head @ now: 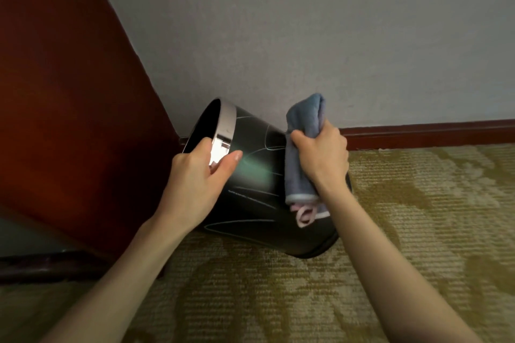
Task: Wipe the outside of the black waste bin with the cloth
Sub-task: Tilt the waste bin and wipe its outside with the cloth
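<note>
In the corner where the wall meets a red-brown wooden panel, the black waste bin stands tilted on the patterned carpet. Its base edge is on the floor and its mouth is tipped up towards the left. A silvery band runs round the rim. The inside of the bin shows only as darkness, so whether it holds anything cannot be told.

The left hand grips the rim, thumb lying along the outer side and fingers curled over the edge. The right hand is clenched round the folded blue cloth, which lies against the bin's outer wall. A pink loop dangles from the cloth's lower end. A dark skirting board runs along the wall.
</note>
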